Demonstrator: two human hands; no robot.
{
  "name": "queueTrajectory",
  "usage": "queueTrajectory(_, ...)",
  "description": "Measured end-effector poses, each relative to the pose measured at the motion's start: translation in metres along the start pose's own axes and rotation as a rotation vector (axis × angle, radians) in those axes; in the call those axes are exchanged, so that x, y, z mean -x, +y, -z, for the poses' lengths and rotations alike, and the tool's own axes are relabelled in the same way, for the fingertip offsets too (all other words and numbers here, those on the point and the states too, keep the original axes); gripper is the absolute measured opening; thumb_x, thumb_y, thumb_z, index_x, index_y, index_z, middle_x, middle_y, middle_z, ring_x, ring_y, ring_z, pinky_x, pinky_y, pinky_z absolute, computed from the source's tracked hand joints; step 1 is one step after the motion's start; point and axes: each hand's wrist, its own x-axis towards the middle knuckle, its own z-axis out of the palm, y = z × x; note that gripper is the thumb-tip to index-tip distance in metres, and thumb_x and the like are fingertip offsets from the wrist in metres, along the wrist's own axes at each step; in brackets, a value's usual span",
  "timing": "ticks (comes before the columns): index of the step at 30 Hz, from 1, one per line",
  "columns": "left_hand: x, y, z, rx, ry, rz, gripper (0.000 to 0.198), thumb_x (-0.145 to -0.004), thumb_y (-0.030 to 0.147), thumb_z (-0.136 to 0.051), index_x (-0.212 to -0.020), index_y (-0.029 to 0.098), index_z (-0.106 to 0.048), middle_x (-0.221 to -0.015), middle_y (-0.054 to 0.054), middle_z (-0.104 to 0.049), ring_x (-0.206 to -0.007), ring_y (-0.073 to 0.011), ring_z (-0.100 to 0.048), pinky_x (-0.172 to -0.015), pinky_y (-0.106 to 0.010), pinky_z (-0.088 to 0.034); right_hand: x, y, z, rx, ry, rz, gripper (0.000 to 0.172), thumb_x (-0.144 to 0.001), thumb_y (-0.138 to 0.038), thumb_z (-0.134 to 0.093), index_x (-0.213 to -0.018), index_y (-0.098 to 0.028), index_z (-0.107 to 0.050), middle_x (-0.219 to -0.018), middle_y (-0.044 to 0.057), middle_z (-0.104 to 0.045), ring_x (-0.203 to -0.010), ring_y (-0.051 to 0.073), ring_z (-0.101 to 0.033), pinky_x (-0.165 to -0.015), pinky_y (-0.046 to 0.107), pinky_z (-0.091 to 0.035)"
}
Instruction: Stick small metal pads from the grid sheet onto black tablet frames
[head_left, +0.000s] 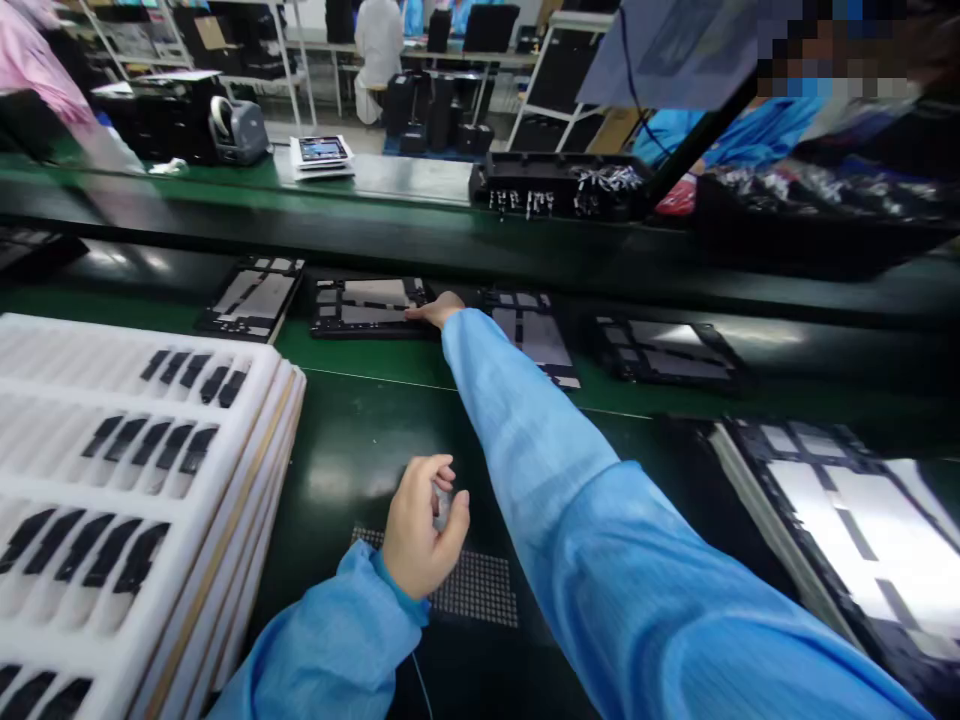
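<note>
My right hand (442, 308) reaches far forward, its fingers on the right end of a flat black-framed panel (371, 305) that lies on the green surface. Nearer to me, my left hand (426, 525) hovers with curled fingers over a dotted grid sheet (480, 588); a small pale thing shows between its fingers, too unclear to name. Just right of my right hand lies another panel (534, 335), partly covered by my blue sleeve.
White foam trays (247, 395) with black parts are stacked at the left. More panels lie at the left (255, 295) and right (671, 352). A panel stack (847, 520) stands at the near right. Behind, a raised ledge (405, 180) carries a tape dispenser (238, 130) and a black bin (562, 180).
</note>
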Motion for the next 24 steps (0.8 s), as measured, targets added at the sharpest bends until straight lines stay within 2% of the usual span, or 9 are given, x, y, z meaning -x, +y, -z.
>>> queueTrajectory(4,-0.033,-0.001,0.001,0.155,0.116,0.242,0.046,-0.11,0.05,-0.075,-0.143,0.018,-0.069,-0.138,-0.012,-0.073,-0.117,-0.024,-0.074,-0.101,-0.045,-0.069,0.053,0.001,-0.011,-0.267,-0.148,-0.07,0.033,-0.11,-0.046,-0.076,-0.123,-0.016,-0.074,-0.105,0.004,-0.077,-0.081,0.014,-0.072,-0.071,0.03,-0.064)
queueTrajectory(7,-0.071,0.002,0.005,0.272,0.137,0.376,0.049,-0.109,0.05,-0.075,-0.146,0.018,-0.068,-0.144,-0.013,-0.071,-0.124,-0.0264,-0.074,-0.107,-0.049,-0.068,0.151,0.044,0.003,-0.444,-0.25,-0.044,0.037,-0.102,-0.05,-0.082,-0.091,-0.016,-0.072,-0.064,-0.006,-0.054,-0.052,0.008,-0.039,-0.046,0.024,-0.031)
queueTrajectory(10,-0.083,0.012,0.009,0.313,0.059,0.443,0.048,-0.11,0.05,-0.074,-0.147,0.02,-0.068,-0.149,-0.013,-0.069,-0.13,-0.0276,-0.072,-0.111,-0.051,-0.066,0.273,0.11,0.037,-0.562,-0.307,0.007,0.058,-0.09,-0.074,-0.082,-0.074,-0.018,-0.075,-0.061,-0.001,-0.055,-0.056,0.012,-0.045,-0.051,0.028,-0.037)
queueTrajectory(13,-0.051,0.024,0.009,0.304,-0.165,0.495,0.047,-0.11,0.049,-0.073,-0.146,0.019,-0.069,-0.148,-0.012,-0.069,-0.13,-0.0287,-0.072,-0.111,-0.051,-0.066,0.376,0.177,0.073,-0.662,-0.112,0.074,0.065,-0.097,-0.08,-0.07,-0.07,-0.022,-0.081,-0.074,0.008,-0.07,-0.072,0.021,-0.064,-0.061,0.035,-0.053)
queueTrajectory(15,-0.014,0.032,0.004,0.288,-0.426,0.535,0.047,-0.109,0.049,-0.075,-0.144,0.018,-0.069,-0.141,-0.012,-0.072,-0.122,-0.0259,-0.074,-0.106,-0.048,-0.068,0.42,0.216,0.088,-0.791,0.167,0.045,0.053,-0.099,-0.071,-0.076,-0.075,-0.026,-0.088,-0.059,0.002,-0.06,-0.056,0.016,-0.054,-0.051,0.033,-0.047)
queueTrajectory(17,0.021,0.039,-0.007,0.26,-0.706,0.558,0.043,-0.109,0.049,-0.076,-0.137,0.016,-0.071,-0.13,-0.01,-0.076,-0.11,-0.0219,-0.076,-0.096,-0.042,-0.07,0.443,0.244,0.093,-0.903,0.407,0.003,0.04,-0.095,-0.067,-0.085,-0.08,-0.03,-0.091,-0.049,-0.003,-0.047,-0.046,0.013,-0.041,-0.044,0.029,-0.039)
queueTrajectory(20,0.053,0.052,-0.025,0.173,-0.977,0.528,0.037,-0.107,0.051,-0.079,-0.113,0.014,-0.075,-0.102,-0.004,-0.077,-0.087,-0.0163,-0.074,-0.081,-0.033,-0.067,0.453,0.259,0.087,-0.934,0.537,-0.003,0.028,-0.083,-0.059,-0.099,-0.092,-0.034,-0.093,-0.059,-0.001,-0.06,-0.054,0.014,-0.053,-0.049,0.029,-0.048)
queueTrajectory(22,0.053,0.062,-0.028,0.07,-0.999,0.464,0.039,-0.094,0.053,-0.09,-0.097,0.018,-0.075,-0.084,-0.001,-0.072,-0.075,-0.0175,-0.069,-0.075,-0.033,-0.063,0.448,0.252,0.078,-0.899,0.539,0.047,0.026,-0.077,-0.048,-0.106,-0.097,-0.036,-0.093,-0.079,0.002,-0.074,-0.066,0.016,-0.066,-0.057,0.032,-0.057)
queueTrajectory(24,0.038,0.071,-0.021,-0.052,-0.912,0.378,0.042,-0.079,0.053,-0.098,-0.095,0.022,-0.076,-0.083,-0.003,-0.07,-0.079,-0.0226,-0.067,-0.08,-0.038,-0.06,0.434,0.235,0.067,-0.846,0.47,0.132,0.024,-0.081,-0.04,-0.106,-0.101,-0.039,-0.093,-0.101,0.003,-0.081,-0.084,0.019,-0.077,-0.069,0.035,-0.066)
